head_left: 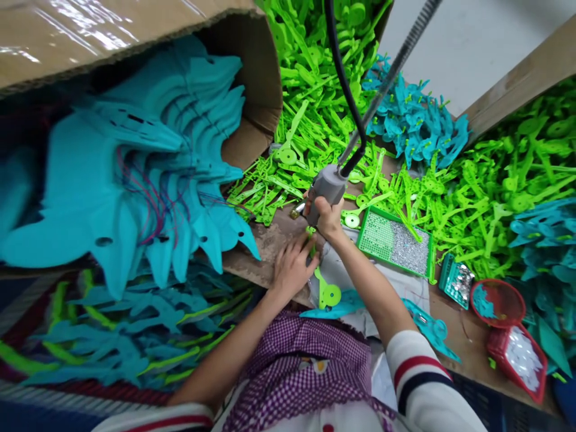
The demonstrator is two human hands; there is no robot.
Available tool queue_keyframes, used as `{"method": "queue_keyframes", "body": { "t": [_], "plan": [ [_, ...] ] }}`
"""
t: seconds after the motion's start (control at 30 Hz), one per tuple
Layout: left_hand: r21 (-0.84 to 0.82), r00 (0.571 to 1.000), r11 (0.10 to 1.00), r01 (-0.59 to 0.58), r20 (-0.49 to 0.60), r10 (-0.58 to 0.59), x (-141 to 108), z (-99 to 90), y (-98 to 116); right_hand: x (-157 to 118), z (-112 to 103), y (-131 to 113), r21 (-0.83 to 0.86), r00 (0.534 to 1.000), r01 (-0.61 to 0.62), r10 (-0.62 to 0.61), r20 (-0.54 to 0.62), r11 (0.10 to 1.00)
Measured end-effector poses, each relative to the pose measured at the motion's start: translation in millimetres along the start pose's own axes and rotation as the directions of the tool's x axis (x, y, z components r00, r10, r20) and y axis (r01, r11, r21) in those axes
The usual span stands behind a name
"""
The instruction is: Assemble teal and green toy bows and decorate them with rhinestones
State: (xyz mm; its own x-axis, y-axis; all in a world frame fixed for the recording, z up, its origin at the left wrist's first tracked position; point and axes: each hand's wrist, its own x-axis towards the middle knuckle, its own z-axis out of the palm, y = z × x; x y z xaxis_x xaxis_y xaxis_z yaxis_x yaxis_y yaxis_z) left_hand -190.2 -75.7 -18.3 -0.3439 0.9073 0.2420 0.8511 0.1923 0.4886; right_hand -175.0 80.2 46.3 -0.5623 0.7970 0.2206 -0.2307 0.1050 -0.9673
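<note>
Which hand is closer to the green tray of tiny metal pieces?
The right hand: it grips the gray power screwdriver just left of the green tray. The left hand is farther left and lower in the view.

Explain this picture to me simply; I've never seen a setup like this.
There is no robot here: a person works with two bare hands, seen from a camera worn on their head, looking forward and down. The right hand has its grip around a grey tool with a black cord. The left hand rests on a green piece. On the table are piles of more green pieces, a green tray with small silvery bits, and a red bowl. At left, large blue pieces fill a cardboard box.
</note>
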Motion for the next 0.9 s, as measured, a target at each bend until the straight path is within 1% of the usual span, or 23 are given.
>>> {"method": "queue_keyframes", "body": {
  "t": [0.1,0.2,0.33,0.47,0.53,0.57,0.63,0.7,0.77,0.8,0.83,0.9],
  "plan": [
    [0.003,1.000,1.000,0.003,0.002,-0.003,0.0,-0.7,0.4,0.9,3.2,1.2,-0.016,1.000,-0.006,0.007,0.021,1.000],
    [0.009,1.000,1.000,0.010,0.012,-0.010,0.4,-1.4,0.9,3.0,5.0,3.7,-0.042,0.997,-0.012,0.015,0.081,0.999],
    [0.015,0.999,0.999,0.029,0.035,-0.029,1.5,-3.2,2.1,1.7,4.0,9.5,-0.120,0.989,0.026,-0.008,0.147,0.992],
    [0.025,0.998,0.999,0.034,0.061,-0.036,1.0,-4.7,2.3,-2.6,6.5,14.0,-0.184,0.994,0.031,-0.011,0.110,0.982],
    [0.030,0.997,0.999,0.034,0.067,-0.036,0.5,-3.8,1.2,-2.7,6.4,8.6,-0.144,0.999,0.023,-0.016,0.052,0.989],
    [0.032,0.997,0.999,0.034,0.069,-0.036,0.7,-2.8,0.4,-2.3,3.8,2.4,-0.095,1.000,0.025,-0.025,0.003,0.995],
    [0.033,0.997,0.999,0.033,0.069,-0.035,3.1,0.0,-1.6,-2.0,-9.5,-16.7,0.023,0.989,0.071,-0.067,-0.133,0.997],
    [0.034,0.998,0.999,0.033,0.056,-0.035,7.4,1.8,-3.3,-3.4,-34.4,-40.3,0.084,0.953,0.179,-0.151,-0.262,0.980],
    [0.024,0.999,0.999,0.021,0.025,-0.022,10.6,-0.1,-3.7,-5.6,-67.3,-60.4,0.049,0.904,0.285,-0.252,-0.345,0.957],
    [0.015,1.000,1.000,0.009,0.001,-0.009,10.3,-3.0,-2.9,-6.5,-84.6,-66.8,0.011,0.882,0.311,-0.284,-0.376,0.950],
    [0.000,1.000,1.000,-0.012,-0.023,0.012,8.0,-7.2,-1.4,-7.0,-101.0,-69.9,-0.028,0.864,0.315,-0.299,-0.406,0.949],
    [-0.046,0.993,0.994,-0.101,-0.059,0.098,-3.5,-18.3,4.4,-6.7,-128.2,-67.2,-0.086,0.842,0.274,-0.282,-0.460,0.958]
  ]
}}
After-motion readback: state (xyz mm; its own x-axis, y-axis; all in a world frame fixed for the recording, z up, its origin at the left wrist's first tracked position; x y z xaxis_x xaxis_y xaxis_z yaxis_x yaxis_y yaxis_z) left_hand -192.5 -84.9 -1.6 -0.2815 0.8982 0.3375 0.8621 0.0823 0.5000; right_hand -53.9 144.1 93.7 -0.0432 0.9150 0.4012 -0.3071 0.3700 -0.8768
